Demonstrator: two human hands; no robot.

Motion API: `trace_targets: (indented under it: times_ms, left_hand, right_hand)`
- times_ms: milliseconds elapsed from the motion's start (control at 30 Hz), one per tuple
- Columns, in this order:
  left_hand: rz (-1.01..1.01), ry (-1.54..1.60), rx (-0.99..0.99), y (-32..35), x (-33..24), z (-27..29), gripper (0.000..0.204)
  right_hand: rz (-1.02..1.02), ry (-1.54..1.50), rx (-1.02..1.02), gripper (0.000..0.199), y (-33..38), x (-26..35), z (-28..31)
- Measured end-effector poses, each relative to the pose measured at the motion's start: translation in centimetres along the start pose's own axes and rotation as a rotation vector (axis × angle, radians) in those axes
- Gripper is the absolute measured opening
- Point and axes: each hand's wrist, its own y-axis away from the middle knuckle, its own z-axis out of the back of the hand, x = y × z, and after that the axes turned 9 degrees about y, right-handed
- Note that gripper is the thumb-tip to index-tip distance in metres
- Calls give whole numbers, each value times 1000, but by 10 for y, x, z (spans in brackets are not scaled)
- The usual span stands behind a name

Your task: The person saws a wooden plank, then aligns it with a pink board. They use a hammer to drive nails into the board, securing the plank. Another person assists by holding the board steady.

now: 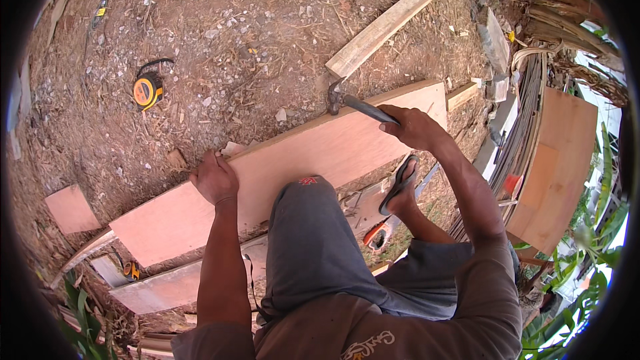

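A long pinkish plywood board [347,140] lies slantwise in front of me, with a thin wooden strip along its far edge. My left hand [215,177] is closed over that far edge, left of the middle, its fingertips partly hidden. My right hand [413,128] grips the dark handle of a claw hammer [360,107]. The hammer's head is at the far edge of the board, right of the middle; I cannot tell whether it touches the wood. My knee rests on or just above the near side of the board.
A yellow and black tape measure [147,90] lies on the dirt at the left. Beyond the board is a loose timber strip [381,30]. An orange-handled tool, seemingly a handsaw [377,235], lies by my sandalled foot. Wood sheets [557,167] are stacked at the right.
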Motion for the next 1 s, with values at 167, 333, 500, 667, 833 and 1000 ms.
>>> trace_targets:
  times_ms: [167,333,500,667,833,1000]
  left_hand:
    - [8,-14,30,-1,0,1,19]
    - [-13,-24,13,-2,0,1,17]
    - [-10,7,13,-1,0,-1,17]
    - [10,11,36,-2,0,1,17]
    - [21,64,2,2,-1,0,19]
    - [37,192,-65,2,-5,8,21]
  right_hand:
    - [-20,-58,24,55,-15,-2,28]
    - [-20,38,113,52,-19,-9,36]
    - [-139,0,206,55,-15,-28,37]
    - [46,35,-50,53,3,-56,3]
    - [-309,-827,-243,50,68,-53,-57]
    - [-437,-1362,-390,43,141,-37,-132]
